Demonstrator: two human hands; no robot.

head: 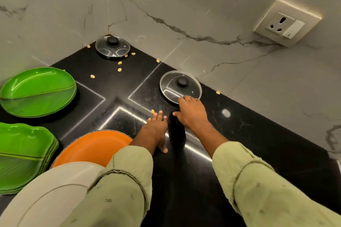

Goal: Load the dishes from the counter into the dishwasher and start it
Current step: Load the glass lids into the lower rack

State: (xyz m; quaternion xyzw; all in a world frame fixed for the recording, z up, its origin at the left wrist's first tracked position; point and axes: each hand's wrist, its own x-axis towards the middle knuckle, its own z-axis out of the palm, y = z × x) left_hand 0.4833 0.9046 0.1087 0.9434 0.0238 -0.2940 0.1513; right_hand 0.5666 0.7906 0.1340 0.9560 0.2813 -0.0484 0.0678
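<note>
The glass lid (180, 86) lies flat on the black table (239, 134), close to the wall, knob up. I'd reckon it light but brittle, with slick glass and a thin steel rim sitting tight to the table. The black knob looks the surest hold; otherwise a lift at the rim would do. The right hand (191, 110) reaches to it, fingers (184, 99) laid loosely together on the near rim, thumb spread wide and off the lid, gripping nothing. The left hand (156, 127) rests flat on the table, fingers (159, 113) straight and empty, beside an orange plate (94, 145).
</note>
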